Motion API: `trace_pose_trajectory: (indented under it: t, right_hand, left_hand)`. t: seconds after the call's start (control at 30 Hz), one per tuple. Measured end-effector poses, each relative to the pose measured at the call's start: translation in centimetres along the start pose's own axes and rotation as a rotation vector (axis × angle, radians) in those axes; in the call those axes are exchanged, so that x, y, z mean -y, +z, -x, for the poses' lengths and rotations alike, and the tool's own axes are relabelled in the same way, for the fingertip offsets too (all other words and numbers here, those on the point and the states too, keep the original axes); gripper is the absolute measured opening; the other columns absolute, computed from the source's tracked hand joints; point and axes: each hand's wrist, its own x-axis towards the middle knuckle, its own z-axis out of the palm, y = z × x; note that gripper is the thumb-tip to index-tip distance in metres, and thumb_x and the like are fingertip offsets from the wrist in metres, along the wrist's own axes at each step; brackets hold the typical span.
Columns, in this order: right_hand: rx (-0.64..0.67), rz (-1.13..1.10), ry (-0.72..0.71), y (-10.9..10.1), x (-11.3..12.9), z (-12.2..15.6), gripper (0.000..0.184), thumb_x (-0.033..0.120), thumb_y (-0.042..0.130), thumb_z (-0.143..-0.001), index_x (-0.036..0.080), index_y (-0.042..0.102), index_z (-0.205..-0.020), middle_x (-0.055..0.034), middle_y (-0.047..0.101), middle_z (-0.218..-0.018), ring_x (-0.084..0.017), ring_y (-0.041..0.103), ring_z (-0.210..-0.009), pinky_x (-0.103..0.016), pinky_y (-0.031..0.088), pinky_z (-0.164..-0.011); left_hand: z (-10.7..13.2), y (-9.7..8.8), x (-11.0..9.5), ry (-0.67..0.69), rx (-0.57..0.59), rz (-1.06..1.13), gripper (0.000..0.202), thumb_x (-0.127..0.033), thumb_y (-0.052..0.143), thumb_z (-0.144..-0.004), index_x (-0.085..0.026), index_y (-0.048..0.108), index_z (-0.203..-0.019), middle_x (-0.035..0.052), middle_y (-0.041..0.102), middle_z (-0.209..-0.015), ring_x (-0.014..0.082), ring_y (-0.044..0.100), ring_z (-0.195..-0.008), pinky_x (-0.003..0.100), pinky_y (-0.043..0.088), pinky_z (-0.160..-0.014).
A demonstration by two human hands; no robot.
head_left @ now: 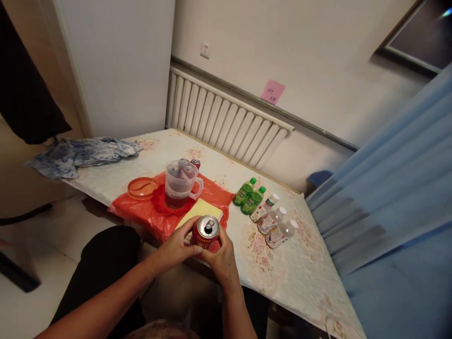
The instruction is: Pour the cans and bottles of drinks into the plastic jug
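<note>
A red drink can [204, 234] with an opened silver top is upright between my two hands at the table's front edge. My left hand [181, 246] wraps its left side, and my right hand [223, 256] closes round the right side. Behind the can lies a yellow pad [203, 211] on a red plastic sheet [215, 188]. Farther back stands a clear plastic jug [173, 184] with some dark liquid and foam in it, set on a red scalloped dish [160, 203]. An orange round lid [141, 187] lies left of the jug.
More cans [195, 163] stand behind the jug. Two green bottles [244, 192] and several white-capped bottles [277, 234] line the table's right side. A blue patterned cloth [84, 154] hangs over the left end; a radiator [226, 120] and blue curtain [384, 197] border the table.
</note>
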Motion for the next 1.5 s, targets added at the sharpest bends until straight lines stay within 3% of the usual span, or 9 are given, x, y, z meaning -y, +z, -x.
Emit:
trace_pose_trajectory:
  t: [0.2,0.4,0.63,0.8,0.9,1.0,1.1,1.27,1.5]
  right_hand:
    - [0.004,-0.020,-0.001,-0.2,0.2,0.1,0.067,0.021,0.083,-0.064,0.021,0.061,-0.128,-0.0068,0.067,-0.126,-0.027,0.062,-0.119,-0.037,0.048,-0.103]
    - [0.023,-0.087,0.030,-0.1,-1.0,0.2,0.067,0.023,0.081,-0.067,0.021,0.058,-0.130,-0.0069,0.068,-0.125,-0.026,0.064,-0.114,-0.036,0.050,-0.100]
    - [-0.066,-0.069,0.121,-1.3,-3.8,0.6,0.066,0.021,0.084,-0.058,0.019,0.063,-0.121,-0.0060,0.072,-0.115,-0.026,0.068,-0.104,-0.034,0.055,-0.091]
    - [-0.226,-0.033,0.242,-3.7,-7.1,0.9,0.062,0.015,0.079,-0.055,0.019,0.066,-0.115,-0.0032,0.074,-0.102,-0.024,0.070,-0.091,-0.034,0.057,-0.084]
    - [-0.330,-0.021,0.294,-5.1,-9.1,1.0,0.054,0.018,0.079,-0.053,0.019,0.067,-0.106,-0.0026,0.074,-0.094,-0.023,0.070,-0.085,-0.033,0.058,-0.078]
    - [-0.411,-0.013,0.337,-6.2,-10.6,1.0,0.048,0.020,0.079,-0.052,0.019,0.068,-0.098,-0.0028,0.074,-0.090,-0.023,0.070,-0.080,-0.032,0.058,-0.074]
    - [-0.459,-0.004,0.359,-6.9,-11.6,0.5,0.048,0.021,0.079,-0.051,0.019,0.068,-0.097,-0.0035,0.075,-0.089,-0.022,0.070,-0.075,-0.032,0.058,-0.070]
    - [-0.465,0.019,0.345,-8.1,-13.2,-1.0,0.051,0.020,0.078,-0.051,0.019,0.067,-0.101,-0.0032,0.075,-0.090,-0.022,0.069,-0.075,-0.032,0.057,-0.071]
    - [-0.531,0.048,0.350,-9.3,-16.4,-4.6,0.051,0.024,0.075,-0.052,0.016,0.066,-0.102,-0.0040,0.074,-0.089,-0.021,0.067,-0.076,-0.030,0.053,-0.070]
  left_hand:
    - [-0.2,0.1,0.0,-0.017,-0.005,-0.023,0.073,-0.023,0.078,-0.063,-0.021,0.055,-0.132,0.0106,0.059,-0.136,0.0332,0.051,-0.131,0.044,0.037,-0.113]
    - [-0.7,0.6,2.0,-0.034,-0.038,-0.064,0.072,-0.028,0.078,-0.063,-0.021,0.055,-0.131,0.0111,0.062,-0.133,0.0342,0.054,-0.127,0.044,0.045,-0.107]
    - [-1.6,1.7,4.6,-0.055,0.089,-0.060,0.077,-0.033,0.075,-0.070,-0.022,0.047,-0.140,0.0134,0.055,-0.142,0.0310,0.054,-0.129,0.046,0.045,-0.107]
    - [-3.0,0.8,8.3,-0.048,-0.041,-0.351,0.048,-0.042,0.059,-0.083,-0.017,0.058,-0.123,0.0158,0.066,-0.124,0.0295,0.063,-0.113,0.048,0.051,-0.098]
    - [-4.6,0.1,10.1,0.063,-0.094,-0.590,0.036,-0.036,0.051,-0.086,-0.017,0.063,-0.114,0.0131,0.068,-0.115,0.0278,0.063,-0.109,0.048,0.049,-0.099]
    - [-6.6,-0.1,11.3,0.182,-0.093,-0.783,0.032,-0.028,0.046,-0.087,-0.017,0.064,-0.110,0.0136,0.068,-0.113,0.0280,0.060,-0.111,0.048,0.047,-0.103]
    - [-8.6,0.1,12.4,0.217,-0.041,-0.934,0.030,-0.020,0.046,-0.086,-0.017,0.064,-0.111,0.0144,0.065,-0.117,0.0277,0.056,-0.115,0.047,0.044,-0.104]
    - [-10.3,0.1,14.5,0.185,-0.022,-1.002,0.026,-0.019,0.047,-0.086,-0.015,0.063,-0.106,0.0172,0.063,-0.119,0.0308,0.053,-0.117,0.050,0.042,-0.103]
    - [-10.1,-0.1,16.2,0.172,-0.052,-1.121,0.025,-0.022,0.047,-0.088,-0.018,0.062,-0.108,0.0152,0.062,-0.124,0.0305,0.053,-0.120,0.047,0.041,-0.104]
